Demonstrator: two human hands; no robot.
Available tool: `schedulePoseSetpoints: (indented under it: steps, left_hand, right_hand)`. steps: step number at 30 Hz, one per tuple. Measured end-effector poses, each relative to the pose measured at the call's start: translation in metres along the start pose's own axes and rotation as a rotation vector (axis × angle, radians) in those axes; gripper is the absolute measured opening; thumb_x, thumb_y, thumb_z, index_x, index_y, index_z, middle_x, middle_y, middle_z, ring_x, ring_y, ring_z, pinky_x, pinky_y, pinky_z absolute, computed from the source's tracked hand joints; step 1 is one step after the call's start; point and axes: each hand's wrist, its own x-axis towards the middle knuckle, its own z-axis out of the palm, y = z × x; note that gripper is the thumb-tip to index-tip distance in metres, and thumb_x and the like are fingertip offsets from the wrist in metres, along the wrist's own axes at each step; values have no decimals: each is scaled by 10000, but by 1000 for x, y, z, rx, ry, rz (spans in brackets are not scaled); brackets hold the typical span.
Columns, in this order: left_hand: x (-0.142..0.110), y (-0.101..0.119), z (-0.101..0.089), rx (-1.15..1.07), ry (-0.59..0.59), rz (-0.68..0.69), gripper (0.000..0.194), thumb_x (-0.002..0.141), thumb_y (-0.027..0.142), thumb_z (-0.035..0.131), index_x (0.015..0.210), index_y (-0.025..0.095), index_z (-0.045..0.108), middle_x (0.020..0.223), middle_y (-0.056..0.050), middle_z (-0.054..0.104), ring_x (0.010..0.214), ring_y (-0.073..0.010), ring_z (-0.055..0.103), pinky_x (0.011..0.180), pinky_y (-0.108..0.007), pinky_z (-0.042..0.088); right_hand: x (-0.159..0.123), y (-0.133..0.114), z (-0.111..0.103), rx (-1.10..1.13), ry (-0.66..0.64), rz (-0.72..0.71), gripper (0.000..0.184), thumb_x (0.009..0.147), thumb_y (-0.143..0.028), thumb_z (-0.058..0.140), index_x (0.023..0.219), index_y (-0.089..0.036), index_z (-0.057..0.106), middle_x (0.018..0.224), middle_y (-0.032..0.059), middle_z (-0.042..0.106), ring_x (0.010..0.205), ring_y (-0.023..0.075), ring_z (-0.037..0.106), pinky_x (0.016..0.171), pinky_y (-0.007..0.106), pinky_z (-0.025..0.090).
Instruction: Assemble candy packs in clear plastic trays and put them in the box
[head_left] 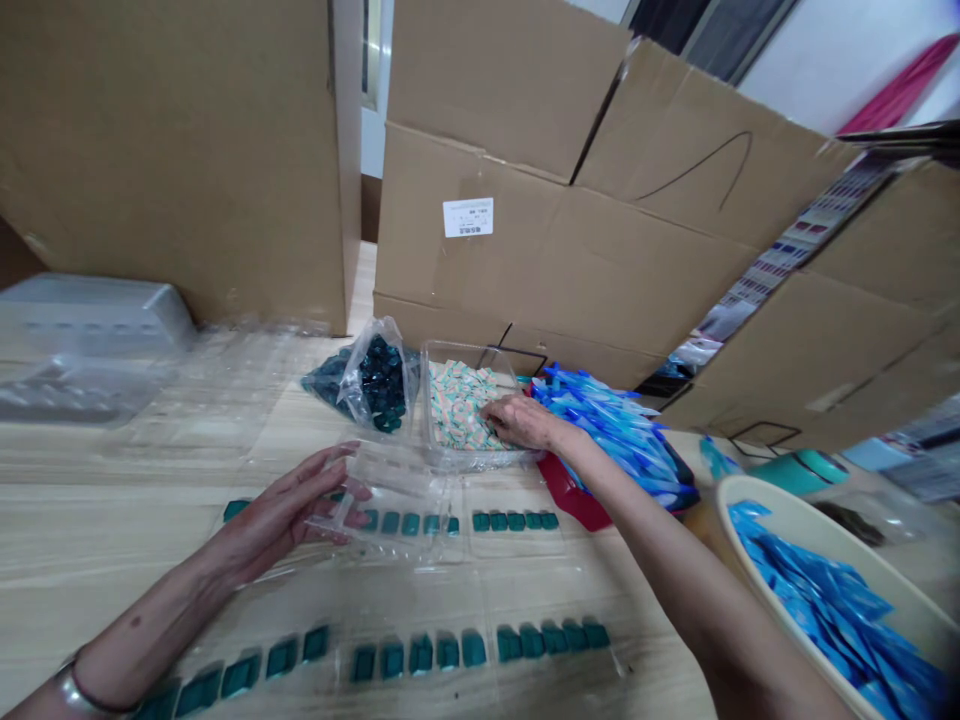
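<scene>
My left hand holds a clear plastic tray tilted above the table, its fingers at the tray's left end. Teal square pieces show through the clear plastic. My right hand reaches into a clear container of small pale pink-and-green pieces. Its fingers are curled down among them, and whatever lies between the fingertips is hidden. Below, clear trays hold rows of teal pieces, and another short row lies right of the held tray.
A plastic bag of dark teal pieces stands left of the container. On the right are a red tray heaped with blue packets and a cream tub of blue packets. Cardboard boxes wall the back; clear plastic boxes sit at left.
</scene>
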Motion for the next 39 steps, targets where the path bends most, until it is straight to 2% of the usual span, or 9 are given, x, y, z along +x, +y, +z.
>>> schedulePoseSetpoints:
  steps: [7, 13, 20, 24, 28, 34, 39]
  left_hand:
    - [1, -1, -1, 1, 3, -11, 641, 766, 395, 627, 1339, 271, 368, 955, -81, 667, 784, -236, 676, 658, -340, 543]
    - [0, 1, 0, -8, -5, 2, 636, 761, 384, 636, 1331, 263, 380, 962, -82, 663, 786, -233, 675, 653, -330, 542]
    - [-4, 3, 3, -3, -11, 1, 616, 769, 394, 625, 1324, 269, 387, 969, -77, 664, 791, -219, 673, 656, -316, 535]
    - [-2, 2, 1, 1, -6, -4, 644, 760, 395, 633, 1336, 267, 375, 960, -75, 666, 780, -214, 673, 658, -318, 533]
    - [-1, 1, 0, 7, -5, -13, 647, 763, 400, 629, 1341, 269, 369, 956, -76, 663, 782, -224, 673, 656, -327, 533]
    - [0, 1, 0, 14, 9, -19, 636, 765, 410, 623, 1337, 272, 379, 974, -83, 661, 790, -233, 674, 686, -346, 534]
    - [2, 0, -1, 19, 26, -32, 628, 761, 411, 629, 1327, 281, 392, 979, -82, 668, 788, -236, 677, 696, -352, 537]
  right_hand:
    - [5, 2, 5, 62, -6, -24, 221, 729, -26, 447, 780, -146, 626, 837, 70, 649, 824, 148, 551, 700, 214, 335]
    - [5, 3, 5, 62, -24, -3, 184, 754, -54, 461, 733, -140, 623, 783, 73, 642, 766, 150, 552, 682, 219, 342]
    - [3, 1, 7, 219, 147, 75, 283, 691, -55, 496, 901, -135, 670, 954, 83, 665, 846, 152, 586, 741, 213, 394]
    - [2, 0, 6, 365, 189, 156, 253, 666, -82, 523, 853, -135, 684, 791, 29, 672, 674, 115, 571, 647, 193, 401]
    - [2, -2, 5, 444, 199, 139, 151, 685, -123, 551, 776, -131, 671, 689, -1, 638, 615, 95, 535, 599, 179, 375]
    - [5, -6, 8, 349, 303, 149, 107, 663, -73, 526, 636, -129, 613, 646, 5, 597, 622, 95, 509, 614, 184, 349]
    - [12, -13, 12, 189, 208, 149, 180, 637, -32, 484, 724, -139, 599, 742, 38, 604, 683, 123, 504, 618, 203, 337]
